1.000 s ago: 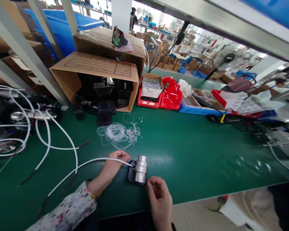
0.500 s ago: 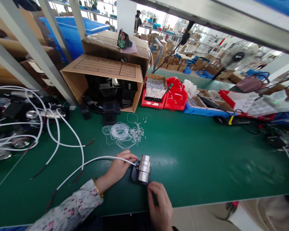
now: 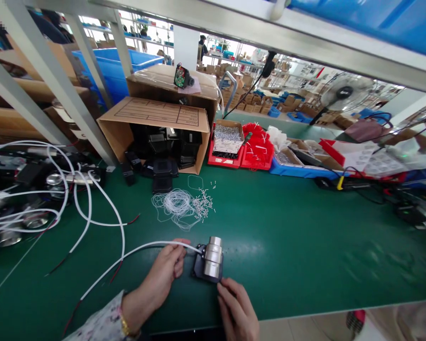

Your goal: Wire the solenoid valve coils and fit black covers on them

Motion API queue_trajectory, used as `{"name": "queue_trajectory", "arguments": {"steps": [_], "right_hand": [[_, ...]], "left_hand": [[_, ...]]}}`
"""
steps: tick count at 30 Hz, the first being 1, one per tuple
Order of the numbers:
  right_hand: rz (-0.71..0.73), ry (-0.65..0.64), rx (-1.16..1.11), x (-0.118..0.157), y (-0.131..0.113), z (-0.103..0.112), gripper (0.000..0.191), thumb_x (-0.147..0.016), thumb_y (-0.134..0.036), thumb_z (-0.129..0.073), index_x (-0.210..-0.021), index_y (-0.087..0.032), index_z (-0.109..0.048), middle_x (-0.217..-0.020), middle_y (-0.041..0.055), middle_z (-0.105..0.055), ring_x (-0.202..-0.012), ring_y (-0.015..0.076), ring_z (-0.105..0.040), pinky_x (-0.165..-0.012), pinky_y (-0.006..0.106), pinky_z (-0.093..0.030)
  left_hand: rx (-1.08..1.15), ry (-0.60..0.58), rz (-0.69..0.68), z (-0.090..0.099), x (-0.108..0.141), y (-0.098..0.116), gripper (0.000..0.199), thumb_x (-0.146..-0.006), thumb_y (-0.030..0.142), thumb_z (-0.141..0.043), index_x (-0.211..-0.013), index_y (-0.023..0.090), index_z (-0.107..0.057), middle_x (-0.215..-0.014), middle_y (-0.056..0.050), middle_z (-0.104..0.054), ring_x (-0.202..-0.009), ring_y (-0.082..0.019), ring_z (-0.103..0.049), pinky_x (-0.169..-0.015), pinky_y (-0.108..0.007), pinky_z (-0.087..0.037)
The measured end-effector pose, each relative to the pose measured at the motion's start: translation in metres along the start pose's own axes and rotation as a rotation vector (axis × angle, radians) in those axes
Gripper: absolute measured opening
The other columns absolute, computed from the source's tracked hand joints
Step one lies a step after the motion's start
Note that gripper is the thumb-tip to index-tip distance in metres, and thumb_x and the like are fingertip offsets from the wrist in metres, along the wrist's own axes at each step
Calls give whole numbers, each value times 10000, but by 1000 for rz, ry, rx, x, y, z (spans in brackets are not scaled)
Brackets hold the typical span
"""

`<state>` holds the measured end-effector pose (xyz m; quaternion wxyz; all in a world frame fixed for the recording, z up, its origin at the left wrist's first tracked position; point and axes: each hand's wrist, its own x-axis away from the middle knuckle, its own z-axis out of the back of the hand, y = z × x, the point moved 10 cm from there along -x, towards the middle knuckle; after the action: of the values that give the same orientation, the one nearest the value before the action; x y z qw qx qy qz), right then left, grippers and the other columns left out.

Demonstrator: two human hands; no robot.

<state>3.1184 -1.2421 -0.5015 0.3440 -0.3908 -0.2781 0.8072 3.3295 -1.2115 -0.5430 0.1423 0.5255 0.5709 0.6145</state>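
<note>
A silver metal cylinder (image 3: 213,257) lies on a black plate (image 3: 199,268) on the green table. From the plate's upper left a white cable (image 3: 142,246) curves left and ends in thin red and black wires. My left hand (image 3: 166,265) is closed on this cable, its fingers bent, just left of the plate. At the plate's lower right corner, my right hand (image 3: 237,308) touches the edge with thumb and fingertips pinched together.
Behind lie a coil of thin clear cord (image 3: 177,202) and small scattered screws (image 3: 203,204). Further back stand an open carton (image 3: 156,113) of black parts, red bins (image 3: 257,147) and a blue tray (image 3: 301,168). Cabled metal parts (image 3: 35,218) crowd the left.
My left hand has left the plate's upper edge and moved left along the cable. My right hand stays at the lower right corner. The camera view has tilted up slightly.
</note>
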Motion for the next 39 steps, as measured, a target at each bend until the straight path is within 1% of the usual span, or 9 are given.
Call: {"name": "queue_trajectory", "arguments": {"steps": [3, 6, 9, 16, 23, 29, 31, 35, 39], "right_hand": [[-38, -82, 23, -12, 2, -1, 435, -857, -218, -519, -1282, -283, -452, -1249, 102, -502, -1088, 261, -538, -850, 383, -509], [-66, -256, 9, -36, 0, -22, 720, -796, -291, -610, -1400, -216, -226, -1394, 145, -330, -1247, 320, -374, -970, 486, -419], [-73, -364, -21, -50, -2, -47, 751, -757, -230, -641, -1382, -217, -225, -1382, 137, -335, -1282, 315, -313, -1044, 523, -314], [-140, -233, 0, -47, 1, -52, 702, -724, -191, -667, -1322, -212, -301, -1289, 138, -421, -1207, 319, -392, -1022, 521, -324], [-166, -243, -10, -50, 2, -54, 645, -718, -201, -669, -1278, -200, -351, -1250, 134, -450, -1161, 302, -439, -994, 500, -370], [-160, -252, 21, -49, 3, -55, 652, -725, -237, -669, -1287, -192, -341, -1252, 149, -451, -1161, 319, -439, -981, 521, -377], [-153, -248, 34, -49, 2, -54, 653, -727, -242, -669, -1288, -192, -339, -1239, 146, -457, -1150, 319, -445, -971, 519, -388], [-143, -261, 34, -50, 0, -55, 655, -733, -258, -670, -1287, -193, -328, -1221, 138, -460, -1133, 306, -452, -973, 504, -393], [-142, -269, 39, -49, 2, -56, 638, -731, -269, -675, -1270, -194, -343, -1217, 139, -464, -1133, 308, -455, -968, 502, -400]], "left_hand": [[255, 6, 136, 2, 11, -11, 172, -629, 124, -613, -800, 143, -620, -790, -38, -607, -657, -114, -558, -617, -215, -438], [391, -8, 164, 3, 12, -10, 202, -592, 72, -656, -780, 128, -611, -788, -28, -617, -666, -91, -556, -643, -186, -441], [439, -26, 143, 1, 10, -8, 153, -644, 150, -693, -763, 127, -599, -716, -7, -608, -604, -77, -536, -603, -174, -439], [447, -105, 110, -2, 10, -12, 244, -729, 287, -702, -861, 108, -604, -614, 20, -569, -464, -46, -468, -460, -145, -362], [438, -165, 120, -1, 9, -14, 289, -701, 232, -725, -925, 88, -613, -705, -11, -596, -615, -78, -541, -619, -171, -431], [377, -183, 130, 4, 16, -14, 209, -766, 306, -654, -843, 136, -561, -629, -6, -586, -532, -95, -519, -529, -196, -383], [337, -157, 100, 7, 17, -12, 199, -777, 324, -631, -818, 144, -557, -670, -25, -610, -575, -112, -539, -556, -210, -391], [203, -25, 35, 21, 17, -9, 190, -736, 290, -653, -816, 121, -619, -827, -47, -628, -702, -108, -544, -675, -209, -407], [33, -2, 16, 20, 19, -10, 225, -708, 334, -671, -765, 116, -657, -692, -24, -602, -594, -111, -495, -591, -229, -382]]}}
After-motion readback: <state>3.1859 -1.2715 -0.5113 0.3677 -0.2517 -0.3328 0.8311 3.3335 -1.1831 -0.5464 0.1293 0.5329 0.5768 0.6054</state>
